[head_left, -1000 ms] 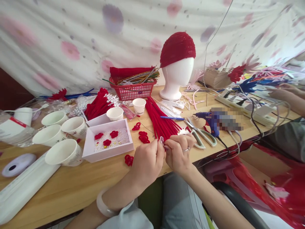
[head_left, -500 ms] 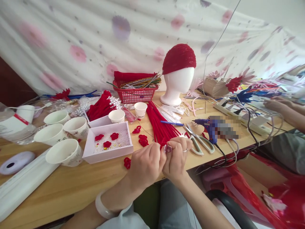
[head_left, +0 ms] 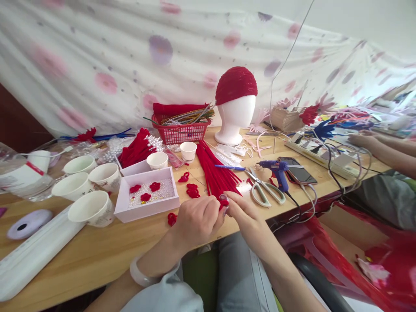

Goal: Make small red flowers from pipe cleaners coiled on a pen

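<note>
- The red piece (head_left: 223,203) is sitting between the two hands, above the front edge of the table (head_left: 136,242); fingers are covering most of it, so its exact form is not verifiable.
- The left hand (head_left: 199,219) is pinching the red piece, thumb and finger closed on it.
- The right hand (head_left: 248,216) is meeting the same piece with its fingertips; whether these are clamping or merely pressing, I cannot tell.
- Done, in my judgement: three red flower shapes (head_left: 155,186) are lying among small beads (head_left: 166,191) in the white box (head_left: 147,211), and looped red pieces (head_left: 193,190) are resting on the table just beyond the left hand, looking already formed.
- In hand: the red piece is being shaped, by my assessment, and is not yet joining those set down.
- Left: a bundle of straight red stems (head_left: 215,167) is lying fanned beyond the hands, appearing unworked.
- The scissors (head_left: 268,190) and glue gun (head_left: 276,169) are lying to the right, neither being held.
</note>
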Demonstrator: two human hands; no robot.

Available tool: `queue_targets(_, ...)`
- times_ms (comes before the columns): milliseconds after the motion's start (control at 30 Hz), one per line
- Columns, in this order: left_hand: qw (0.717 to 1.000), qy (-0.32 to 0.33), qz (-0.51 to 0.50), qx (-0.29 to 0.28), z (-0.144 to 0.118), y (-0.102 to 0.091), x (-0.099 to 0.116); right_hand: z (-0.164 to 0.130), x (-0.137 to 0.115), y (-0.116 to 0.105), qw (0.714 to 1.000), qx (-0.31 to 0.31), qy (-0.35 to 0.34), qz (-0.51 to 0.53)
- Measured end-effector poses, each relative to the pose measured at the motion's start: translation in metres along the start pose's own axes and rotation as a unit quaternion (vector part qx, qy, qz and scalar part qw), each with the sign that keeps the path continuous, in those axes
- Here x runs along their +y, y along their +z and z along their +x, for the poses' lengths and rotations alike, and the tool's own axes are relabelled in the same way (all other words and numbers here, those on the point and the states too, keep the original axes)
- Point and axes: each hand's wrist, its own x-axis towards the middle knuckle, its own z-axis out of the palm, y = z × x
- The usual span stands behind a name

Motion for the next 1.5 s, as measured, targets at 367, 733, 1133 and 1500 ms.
queue_targets(367, 0.906, -0.312, -0.278, -0.072, 0.001, 0.009, 0.006, -0.012, 0.029, 0.017, 0.989, 0.119, 0.039, 0.075)
queue_targets(733, 0.671, -0.422, -0.587, -0.166, 0.001, 0.009, 0.003, -0.014, 0.029, 0.010, 0.991, 0.100, -0.080, 0.039)
queue_targets(1133, 0.725, -0.395, -0.542, -0.156, 0.004, 0.005, 0.007, -0.024, 0.029, 0.006, 0.995, 0.078, -0.057, 0.013)
queue_targets(1500, 0.700, -0.406, -0.572, -0.134, 0.005, -0.002, 0.004, -0.018, 0.021, -0.008, 0.988, 0.029, -0.119, -0.093)
